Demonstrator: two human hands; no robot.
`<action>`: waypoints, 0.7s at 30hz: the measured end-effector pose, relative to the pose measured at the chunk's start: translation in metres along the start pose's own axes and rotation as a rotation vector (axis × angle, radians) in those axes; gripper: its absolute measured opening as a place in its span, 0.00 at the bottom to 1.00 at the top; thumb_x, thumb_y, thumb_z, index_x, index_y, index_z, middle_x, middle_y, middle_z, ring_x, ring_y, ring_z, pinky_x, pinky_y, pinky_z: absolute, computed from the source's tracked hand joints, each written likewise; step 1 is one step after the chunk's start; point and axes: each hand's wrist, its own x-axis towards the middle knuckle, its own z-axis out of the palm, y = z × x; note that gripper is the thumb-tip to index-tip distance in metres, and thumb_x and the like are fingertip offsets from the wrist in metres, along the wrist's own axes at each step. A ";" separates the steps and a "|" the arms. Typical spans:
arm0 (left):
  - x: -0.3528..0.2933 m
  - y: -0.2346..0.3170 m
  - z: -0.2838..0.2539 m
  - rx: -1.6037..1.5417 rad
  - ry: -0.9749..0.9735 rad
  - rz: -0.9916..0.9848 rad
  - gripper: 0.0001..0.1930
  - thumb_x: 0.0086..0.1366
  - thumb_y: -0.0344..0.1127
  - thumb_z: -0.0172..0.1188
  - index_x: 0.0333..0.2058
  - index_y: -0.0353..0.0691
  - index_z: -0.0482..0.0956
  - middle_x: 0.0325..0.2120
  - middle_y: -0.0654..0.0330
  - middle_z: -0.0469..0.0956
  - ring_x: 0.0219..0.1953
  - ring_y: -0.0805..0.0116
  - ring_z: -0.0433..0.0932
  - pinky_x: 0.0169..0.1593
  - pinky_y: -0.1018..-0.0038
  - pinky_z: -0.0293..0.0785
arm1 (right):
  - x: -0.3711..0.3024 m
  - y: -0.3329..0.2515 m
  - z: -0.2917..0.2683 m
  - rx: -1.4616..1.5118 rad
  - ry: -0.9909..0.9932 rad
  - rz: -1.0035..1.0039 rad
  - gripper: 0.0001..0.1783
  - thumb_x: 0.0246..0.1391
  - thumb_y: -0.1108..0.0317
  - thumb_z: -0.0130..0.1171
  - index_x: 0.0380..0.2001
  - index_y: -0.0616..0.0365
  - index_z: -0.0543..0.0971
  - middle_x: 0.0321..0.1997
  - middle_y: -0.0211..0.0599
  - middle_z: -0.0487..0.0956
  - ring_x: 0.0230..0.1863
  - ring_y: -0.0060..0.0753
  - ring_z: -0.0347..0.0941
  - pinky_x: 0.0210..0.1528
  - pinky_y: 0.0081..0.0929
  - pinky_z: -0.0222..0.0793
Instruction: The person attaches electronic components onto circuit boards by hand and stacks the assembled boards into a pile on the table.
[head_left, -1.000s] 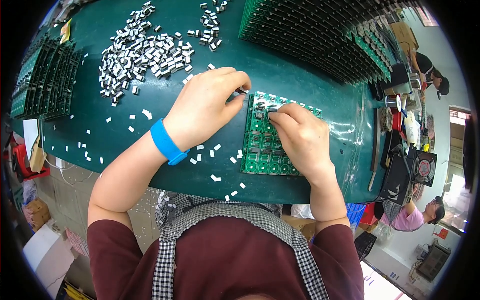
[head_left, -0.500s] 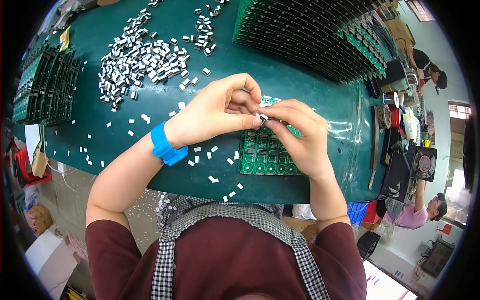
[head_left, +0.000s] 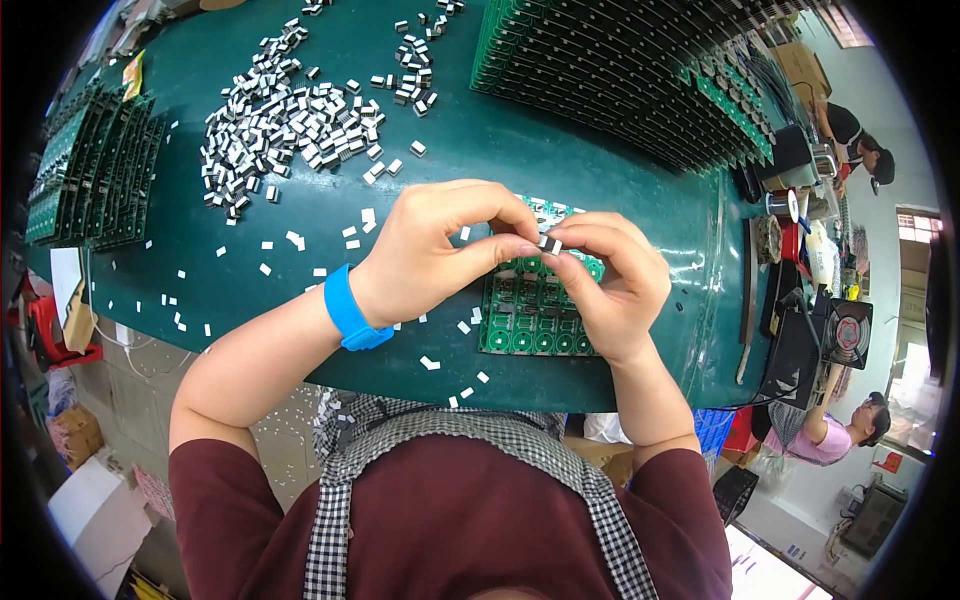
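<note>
Between my two hands is a small black-and-white block-shaped component (head_left: 550, 245). My left hand (head_left: 450, 235), with a blue wristband (head_left: 350, 312), pinches its left side between thumb and forefinger. The right hand (head_left: 615, 285) grips its other side with the thumb and forefinger. Just beneath the fingers lies a green circuit board panel (head_left: 535, 325), marked with rows of circles and partly covered by my hands. At the far left of centre spreads a loose heap of similar black-and-white components (head_left: 290, 125).
Small white slips (head_left: 430, 363) are scattered over the green table (head_left: 250, 330). Tall stacks of circuit boards stand at the far right (head_left: 620, 80) and the left (head_left: 95, 175). Beyond the right edge are a solder spool (head_left: 783, 203), a fan (head_left: 848, 333) and two other people.
Both hands have shifted slightly right and the left wrist has turned. The component now shows more plainly between the fingertips, its white face visible.
</note>
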 end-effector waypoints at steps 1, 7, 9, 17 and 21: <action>0.000 0.000 0.000 -0.001 -0.002 0.000 0.05 0.54 0.24 0.62 0.31 0.33 0.78 0.28 0.57 0.79 0.33 0.66 0.79 0.38 0.74 0.74 | 0.000 0.001 -0.001 -0.029 -0.011 -0.047 0.11 0.38 0.78 0.67 0.29 0.61 0.79 0.30 0.38 0.80 0.32 0.34 0.77 0.34 0.25 0.72; 0.000 -0.002 0.001 0.022 -0.125 0.088 0.06 0.54 0.22 0.60 0.32 0.33 0.77 0.29 0.55 0.78 0.32 0.62 0.78 0.37 0.73 0.73 | 0.002 0.000 -0.005 0.042 -0.121 -0.103 0.12 0.35 0.79 0.67 0.28 0.61 0.78 0.29 0.38 0.79 0.30 0.33 0.76 0.33 0.25 0.72; -0.001 -0.003 0.002 0.002 -0.148 0.090 0.08 0.54 0.21 0.60 0.34 0.33 0.77 0.30 0.55 0.78 0.33 0.61 0.78 0.37 0.72 0.73 | 0.003 -0.001 -0.007 0.073 -0.161 -0.102 0.12 0.35 0.79 0.67 0.28 0.61 0.77 0.29 0.37 0.78 0.30 0.33 0.76 0.32 0.24 0.72; -0.004 -0.008 0.009 0.344 0.056 0.286 0.10 0.51 0.21 0.62 0.34 0.34 0.78 0.28 0.55 0.79 0.32 0.59 0.79 0.35 0.70 0.75 | 0.004 -0.003 -0.005 -0.222 -0.083 -0.178 0.12 0.37 0.80 0.66 0.29 0.61 0.78 0.29 0.37 0.78 0.31 0.35 0.77 0.33 0.26 0.74; -0.003 -0.006 0.007 0.394 0.065 0.269 0.08 0.48 0.22 0.63 0.30 0.35 0.78 0.26 0.57 0.79 0.29 0.60 0.79 0.32 0.71 0.75 | 0.004 -0.004 -0.005 -0.243 -0.083 -0.155 0.11 0.37 0.79 0.66 0.29 0.61 0.78 0.29 0.37 0.79 0.31 0.34 0.77 0.33 0.25 0.74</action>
